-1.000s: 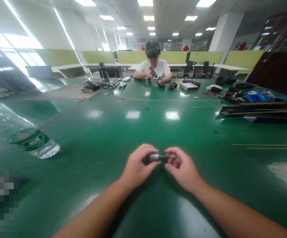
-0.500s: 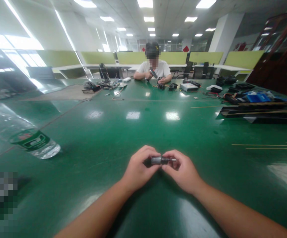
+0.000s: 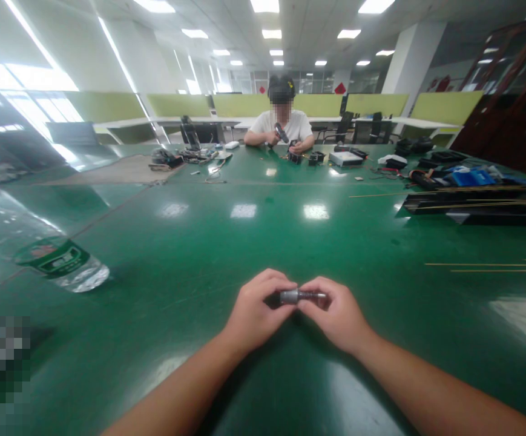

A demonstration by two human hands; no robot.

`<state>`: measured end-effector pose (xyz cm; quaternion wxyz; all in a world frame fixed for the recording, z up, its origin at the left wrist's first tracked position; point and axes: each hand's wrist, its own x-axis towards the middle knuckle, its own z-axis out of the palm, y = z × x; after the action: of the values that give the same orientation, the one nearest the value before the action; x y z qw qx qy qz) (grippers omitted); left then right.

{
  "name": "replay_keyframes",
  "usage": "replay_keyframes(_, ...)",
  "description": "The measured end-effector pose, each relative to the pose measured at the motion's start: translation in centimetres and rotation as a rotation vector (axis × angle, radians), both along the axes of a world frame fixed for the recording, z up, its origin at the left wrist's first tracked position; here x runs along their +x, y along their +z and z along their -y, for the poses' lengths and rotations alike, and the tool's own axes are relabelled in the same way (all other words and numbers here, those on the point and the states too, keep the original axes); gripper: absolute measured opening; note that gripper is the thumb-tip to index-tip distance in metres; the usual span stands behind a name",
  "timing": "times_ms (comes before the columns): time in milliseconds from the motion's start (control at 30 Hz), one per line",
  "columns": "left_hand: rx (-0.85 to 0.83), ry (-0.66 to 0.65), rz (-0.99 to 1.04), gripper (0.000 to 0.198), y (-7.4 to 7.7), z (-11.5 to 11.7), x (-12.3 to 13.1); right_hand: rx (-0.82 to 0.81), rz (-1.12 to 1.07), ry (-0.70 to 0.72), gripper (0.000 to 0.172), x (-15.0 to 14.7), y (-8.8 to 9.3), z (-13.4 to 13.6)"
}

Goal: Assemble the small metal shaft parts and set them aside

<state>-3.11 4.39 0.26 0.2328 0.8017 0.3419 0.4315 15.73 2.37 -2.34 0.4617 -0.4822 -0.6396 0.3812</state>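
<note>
Low above the table in the middle of the view, both hands are closed round the two ends of one small part. My left hand (image 3: 256, 309) pinches a short grey metal-looking cylinder (image 3: 289, 296) between thumb and fingers. From its right end a thin dark rod with a bright metal tip (image 3: 313, 295) runs into the curled fingers of my right hand (image 3: 335, 312). The kind of tool or fitting cannot be made out. My fingers cover part of both ends, and my fingertips nearly meet at the join.
A clear bottle with a green label (image 3: 65, 259) lies tilted at the left on the green table (image 3: 190, 242). Thin rods (image 3: 480, 267) and black trays (image 3: 476, 206) lie at the right. Across the table sits a person (image 3: 281, 124) holding a dark tool, with electronic parts around.
The grey cylinder and rod have shifted slightly right, and more of the thin rod shows beside the cylinder. Both hands keep nearly the same place.
</note>
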Motion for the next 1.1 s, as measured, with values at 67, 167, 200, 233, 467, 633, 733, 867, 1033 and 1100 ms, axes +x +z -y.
replay_keyframes(67,0.005,0.01,-0.011,0.019,0.01,0.07,0.03,-0.003,-0.011,0.003,0.011,0.01,0.03,0.01)
replay_keyframes(167,0.009,0.021,-0.023,0.022,0.0,0.08,0.07,-0.011,-0.035,0.008,0.009,0.05,0.12,0.02)
replay_keyframes(200,0.011,0.022,-0.025,0.022,-0.01,0.06,0.07,-0.013,-0.043,0.008,0.009,0.09,0.14,0.01)
replay_keyframes(233,0.012,0.023,-0.027,0.023,-0.03,0.03,0.07,-0.014,-0.05,0.008,0.008,0.12,0.15,-0.01)
replay_keyframes(467,0.015,0.025,-0.045,0.023,-0.04,-0.24,-0.17,-0.005,-0.079,-0.016,0.005,0.24,0.29,-0.11)
replay_keyframes(633,0.018,0.041,-0.06,0.023,0.05,-0.29,-0.3,-0.01,-0.122,-0.022,0.005,0.11,0.28,-0.08)
replay_keyframes(733,0.024,0.042,-0.067,0.022,0.06,-0.35,-0.33,-0.004,-0.11,-0.022,0.004,0.11,0.23,-0.08)
replay_keyframes(867,0.03,0.043,-0.069,0.021,0.05,-0.4,-0.41,-0.003,-0.092,-0.023,0.006,0.13,0.21,-0.09)
replay_keyframes(1033,0.031,0.048,-0.086,0.023,0.07,-0.41,-0.59,-0.018,-0.088,-0.043,0.008,0.05,0.15,-0.17)
replay_keyframes(1100,0.04,0.054,-0.091,0.023,0.11,-0.44,-0.64,-0.025,-0.091,-0.044,0.009,0.04,0.06,-0.23)
